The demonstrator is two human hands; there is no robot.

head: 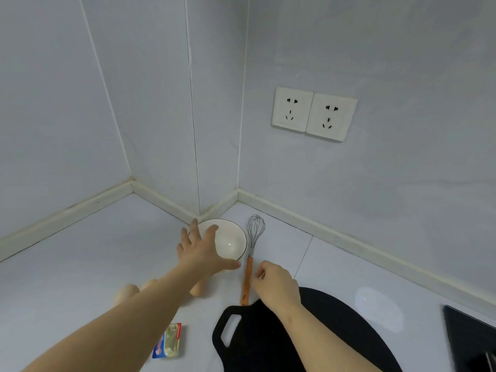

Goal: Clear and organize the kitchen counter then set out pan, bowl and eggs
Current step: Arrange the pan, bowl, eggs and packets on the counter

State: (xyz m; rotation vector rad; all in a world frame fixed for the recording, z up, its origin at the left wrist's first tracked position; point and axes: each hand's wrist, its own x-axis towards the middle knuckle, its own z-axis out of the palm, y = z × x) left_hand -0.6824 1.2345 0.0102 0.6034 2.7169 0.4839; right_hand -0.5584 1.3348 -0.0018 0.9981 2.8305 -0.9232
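Starting at the left, pale tan eggs (126,292) lie on the white counter (67,277), partly hidden under the left forearm. A small clear packet with a blue and red label (167,340) lies nearer. The left hand (204,251) is spread, fingers straight, over the near-left rim of the round white ceramic bowl with a dark edge (232,241), which sits close to the wall corner. The hand grasps nothing.

Just right of the bowl lies a wire whisk with a wooden handle (248,277). The right hand (277,285) is loosely curled just beside that handle; whether it pinches it I cannot tell. Its wrist crosses a flat black board with a slot handle (257,345), and a dark cooktop (467,336) shows at far right.

To move the bowl well, set thumb and fingers on opposite rims, lift straight up, and keep the forearm off the eggs, which would likely roll.
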